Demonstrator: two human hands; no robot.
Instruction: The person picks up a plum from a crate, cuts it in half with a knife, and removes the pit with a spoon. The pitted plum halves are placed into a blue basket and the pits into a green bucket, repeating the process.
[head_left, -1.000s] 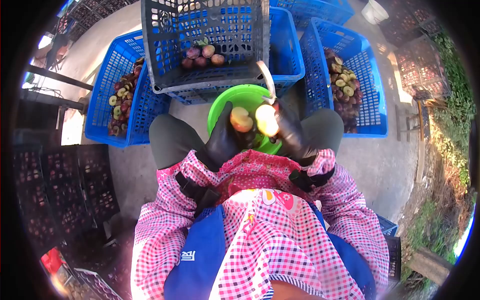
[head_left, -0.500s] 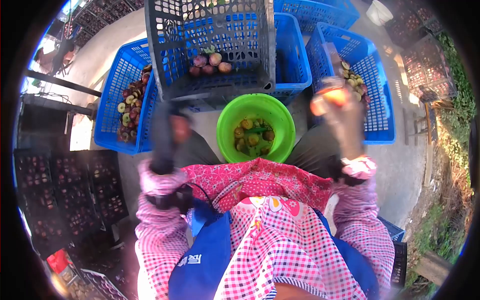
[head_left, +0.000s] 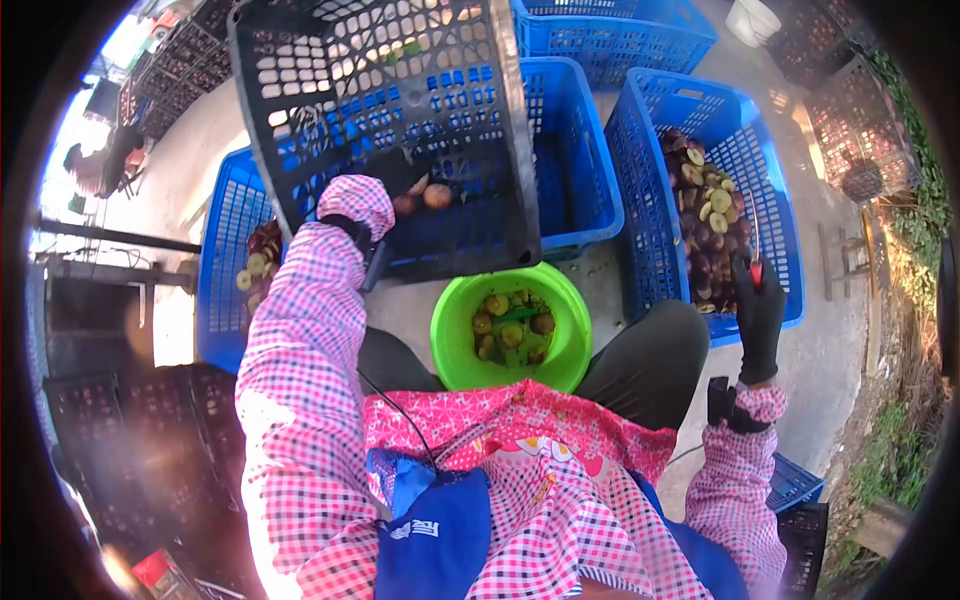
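Note:
My left hand, in a dark glove, reaches into a tilted black plastic crate. It is at a few round purple-red fruits; its fingers are mostly hidden against the dark crate. My right hand, in a black glove, is closed on a knife with a red handle and a thin blade pointing up. That hand is over the front right of a blue crate, which holds whole purple fruits and pale cut pieces. Between my knees stands a green bucket with brownish-green fruits in its bottom.
Another blue crate with fruits and cut pieces stands at the left, partly behind my sleeve. More blue crates are behind the black one. Dark crates of fruit fill the left side. A white bucket sits at the far right.
My left hand has moved from beside the bucket forward into the black crate. My right hand has swung outward to the right. The view has shifted, and fewer fruits show in the black crate.

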